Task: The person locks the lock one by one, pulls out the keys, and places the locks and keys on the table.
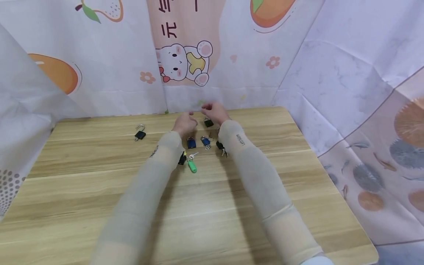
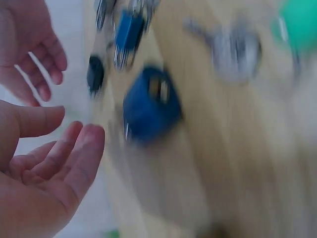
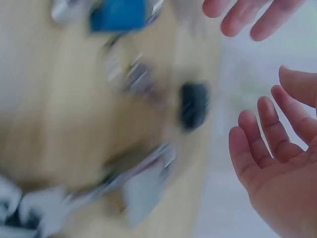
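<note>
Both hands hover over the far edge of the table, holding nothing. My left hand [image 1: 185, 124] has loosely bent fingers and is nearest a blue padlock [image 1: 191, 143]; in the left wrist view that padlock [image 2: 151, 109] is blurred and apart from the fingers. My right hand [image 1: 216, 112], fingers spread and relaxed in the right wrist view, is just above a small black padlock [image 1: 208, 122]. A second blue padlock [image 1: 205, 141] lies between the forearms. Beside the right wrist is a black padlock [image 1: 220, 145] with keys [image 1: 225, 152], partly hidden by the sleeve.
A black padlock [image 1: 140, 135] with its shackle up lies at the left. By the left forearm are another black padlock [image 1: 182, 159], partly covered, and a key [image 1: 192, 156] with a green tag [image 1: 192, 166]. A printed curtain [image 1: 126, 92] hangs behind the wooden table [image 1: 82, 184].
</note>
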The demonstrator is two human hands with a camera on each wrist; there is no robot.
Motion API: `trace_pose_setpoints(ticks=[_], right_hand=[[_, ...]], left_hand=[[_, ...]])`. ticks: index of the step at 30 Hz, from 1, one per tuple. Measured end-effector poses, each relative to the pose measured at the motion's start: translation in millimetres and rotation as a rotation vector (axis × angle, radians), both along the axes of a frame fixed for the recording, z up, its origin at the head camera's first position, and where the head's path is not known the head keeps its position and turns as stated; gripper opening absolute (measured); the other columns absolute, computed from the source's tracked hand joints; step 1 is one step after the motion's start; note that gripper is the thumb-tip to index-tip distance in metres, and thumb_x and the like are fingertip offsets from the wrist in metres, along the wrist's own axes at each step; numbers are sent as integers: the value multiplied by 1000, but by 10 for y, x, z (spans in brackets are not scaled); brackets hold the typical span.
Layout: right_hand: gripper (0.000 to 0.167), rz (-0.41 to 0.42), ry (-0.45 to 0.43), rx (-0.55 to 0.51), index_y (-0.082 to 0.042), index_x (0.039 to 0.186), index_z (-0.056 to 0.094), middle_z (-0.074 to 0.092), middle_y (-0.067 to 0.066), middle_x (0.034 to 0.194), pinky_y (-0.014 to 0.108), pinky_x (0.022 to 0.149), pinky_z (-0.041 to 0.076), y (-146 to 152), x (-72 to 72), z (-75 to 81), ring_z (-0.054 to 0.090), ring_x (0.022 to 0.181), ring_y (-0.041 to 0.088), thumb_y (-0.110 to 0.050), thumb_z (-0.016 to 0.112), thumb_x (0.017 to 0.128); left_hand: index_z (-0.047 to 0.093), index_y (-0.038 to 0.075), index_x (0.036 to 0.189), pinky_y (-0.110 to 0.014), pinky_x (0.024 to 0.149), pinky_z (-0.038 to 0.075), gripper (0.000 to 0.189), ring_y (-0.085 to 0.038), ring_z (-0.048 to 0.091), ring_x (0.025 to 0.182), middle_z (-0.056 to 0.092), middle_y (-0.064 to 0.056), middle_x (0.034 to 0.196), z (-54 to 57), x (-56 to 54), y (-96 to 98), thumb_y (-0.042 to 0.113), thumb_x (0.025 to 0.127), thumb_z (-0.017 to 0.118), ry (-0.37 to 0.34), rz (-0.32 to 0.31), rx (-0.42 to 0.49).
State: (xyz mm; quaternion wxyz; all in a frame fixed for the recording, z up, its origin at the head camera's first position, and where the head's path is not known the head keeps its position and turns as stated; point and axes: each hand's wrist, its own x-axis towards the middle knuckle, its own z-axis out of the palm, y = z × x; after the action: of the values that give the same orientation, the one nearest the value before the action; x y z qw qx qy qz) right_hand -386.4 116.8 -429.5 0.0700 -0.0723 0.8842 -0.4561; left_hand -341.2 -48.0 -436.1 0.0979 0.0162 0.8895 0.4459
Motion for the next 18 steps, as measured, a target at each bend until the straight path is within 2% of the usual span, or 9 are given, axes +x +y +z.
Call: trace_pose_setpoints(ticks=[2, 5, 8, 11, 14, 18], right_hand=[[30, 43, 48, -9, -4, 126, 67, 67, 11, 122, 35, 94, 52, -133, 15, 75, 61, 110, 24, -20, 65, 102], [32, 103, 65, -27, -5, 128, 66, 67, 10, 123, 33, 95, 51, -350, 56, 177, 60, 111, 22, -23, 65, 102], [33, 179, 45, -61, -5, 131, 65, 66, 9, 123, 31, 92, 52, -576, 109, 258, 61, 110, 21, -22, 63, 103], [33, 251, 6, -121, -4, 132, 64, 66, 9, 120, 30, 88, 53, -798, 154, 289, 62, 109, 24, -20, 62, 103], [32, 306, -30, -163, -3, 131, 64, 66, 10, 118, 32, 89, 55, -998, 193, 267, 63, 110, 29, -17, 61, 104], [32, 337, -100, -197, 0, 133, 62, 66, 14, 121, 39, 96, 54, -1257, 226, 183, 62, 114, 34, -14, 60, 104]], left_hand=[[39, -1, 151, -44, 104, 48, 60, -32, 59, 118, 63, -19, 129, 31, -10, -201, 8, 96, 61, 17, 14, 7], [44, -3, 147, -45, 101, 50, 57, -35, 58, 117, 59, -22, 133, 114, 35, -612, 5, 94, 61, 31, 21, -7], [51, -5, 141, -49, 103, 48, 50, -37, 54, 118, 57, -24, 133, 220, 149, -1078, 3, 93, 62, 67, 27, -81], [52, -7, 138, -55, 105, 43, 48, -41, 50, 120, 53, -28, 134, 316, 278, -1487, 5, 93, 62, 90, 52, -171], [47, -10, 140, -60, 106, 40, 55, -46, 46, 123, 47, -32, 137, 362, 370, -1772, 13, 94, 67, 45, 72, -214], [42, -12, 142, -61, 107, 39, 65, -49, 44, 128, 44, -34, 142, 321, 423, -1974, 21, 94, 70, -44, 48, -246]])
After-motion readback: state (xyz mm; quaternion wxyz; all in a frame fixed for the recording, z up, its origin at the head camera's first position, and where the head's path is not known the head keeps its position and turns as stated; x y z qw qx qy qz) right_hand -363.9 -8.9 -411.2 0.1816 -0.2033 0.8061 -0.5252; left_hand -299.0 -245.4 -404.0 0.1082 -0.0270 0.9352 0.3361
